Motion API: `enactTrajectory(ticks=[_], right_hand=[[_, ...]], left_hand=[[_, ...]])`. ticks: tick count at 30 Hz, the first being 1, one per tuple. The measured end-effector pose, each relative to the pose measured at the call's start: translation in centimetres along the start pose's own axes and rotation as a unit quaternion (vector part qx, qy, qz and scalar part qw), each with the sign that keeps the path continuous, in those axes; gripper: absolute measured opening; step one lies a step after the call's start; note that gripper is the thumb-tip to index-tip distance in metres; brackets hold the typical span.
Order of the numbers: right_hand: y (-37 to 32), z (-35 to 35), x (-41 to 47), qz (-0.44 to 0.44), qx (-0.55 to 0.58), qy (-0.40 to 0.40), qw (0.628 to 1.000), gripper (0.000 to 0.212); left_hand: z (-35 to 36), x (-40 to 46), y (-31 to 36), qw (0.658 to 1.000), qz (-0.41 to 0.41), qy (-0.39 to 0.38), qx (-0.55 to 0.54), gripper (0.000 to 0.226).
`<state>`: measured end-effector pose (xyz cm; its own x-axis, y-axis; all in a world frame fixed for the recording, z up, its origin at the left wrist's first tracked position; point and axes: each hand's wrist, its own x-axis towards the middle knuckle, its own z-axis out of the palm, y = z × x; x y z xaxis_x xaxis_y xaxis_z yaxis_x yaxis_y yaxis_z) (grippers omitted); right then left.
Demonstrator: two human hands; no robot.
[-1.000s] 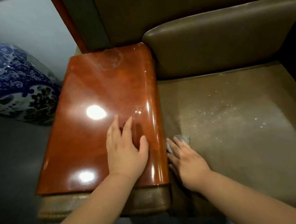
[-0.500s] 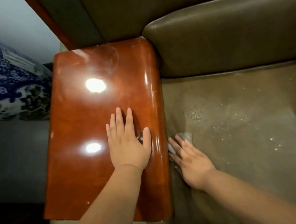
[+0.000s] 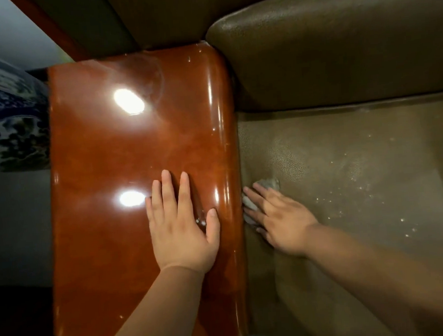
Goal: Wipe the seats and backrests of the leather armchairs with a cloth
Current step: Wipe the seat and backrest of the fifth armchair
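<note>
A brown leather armchair fills the view, with its seat (image 3: 346, 174) on the right and its padded backrest (image 3: 338, 49) above. My right hand (image 3: 279, 216) lies flat on the seat's left edge, pressing a small grey cloth (image 3: 268, 184) whose corner shows past the fingertips. White specks dot the seat to the right of the hand. My left hand (image 3: 182, 223) rests palm down, fingers together, on the glossy red-brown wooden armrest (image 3: 135, 147).
A blue and white patterned ceramic vase (image 3: 5, 125) stands left of the armrest. Grey floor (image 3: 14, 221) lies below it. A dark wooden frame post (image 3: 56, 32) rises behind the armrest, against a pale wall.
The view has moved closer and over the armrest. My right hand and the cloth have slid slightly forward along the seat's left edge. My left hand stays flat on the armrest.
</note>
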<state>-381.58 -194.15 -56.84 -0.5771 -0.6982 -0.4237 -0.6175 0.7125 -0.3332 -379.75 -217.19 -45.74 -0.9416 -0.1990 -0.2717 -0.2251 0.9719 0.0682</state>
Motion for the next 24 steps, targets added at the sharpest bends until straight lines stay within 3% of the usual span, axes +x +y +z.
enactTrajectory(ticks=[1,4,6,10,13,15,18,20,24], right_hand=[[1.3,-0.7,1.0,0.009,-0.013,0.006,1.0,0.067],[4.5,-4.9,6.0,0.205,0.051,0.04,0.977,0.065],[4.9,-6.1,7.8,0.278,0.087,0.047,0.955,0.063],[-0.9,-3.6,4.3,0.171,0.069,0.033,0.982,0.061],[-0.9,-3.1,2.9,0.099,0.022,-0.008,0.995,0.062],[1.3,-4.6,4.7,0.121,0.001,-0.017,0.993,0.062],[4.2,-6.6,8.3,0.227,0.05,0.009,0.972,0.064],[4.1,-6.5,8.8,0.249,0.073,0.016,0.966,0.064],[0.3,-3.0,3.3,0.106,0.043,0.025,0.993,0.06]], left_hand=[[0.1,0.0,-0.1,1.0,0.002,0.0,0.0,0.082],[0.2,0.0,-0.1,1.0,0.007,0.006,0.001,0.082],[0.3,0.0,-0.2,1.0,0.009,0.01,0.002,0.083],[0.3,-0.1,-0.2,1.0,0.014,0.013,-0.001,0.084],[0.1,-0.1,-0.1,1.0,0.011,0.012,0.003,0.084],[0.2,-0.1,-0.1,1.0,0.012,0.007,0.006,0.084],[0.1,0.0,-0.1,1.0,0.009,0.006,0.015,0.084],[0.0,0.1,-0.1,1.0,0.009,0.003,0.018,0.084],[-0.1,0.0,-0.1,1.0,0.008,0.002,0.006,0.084]])
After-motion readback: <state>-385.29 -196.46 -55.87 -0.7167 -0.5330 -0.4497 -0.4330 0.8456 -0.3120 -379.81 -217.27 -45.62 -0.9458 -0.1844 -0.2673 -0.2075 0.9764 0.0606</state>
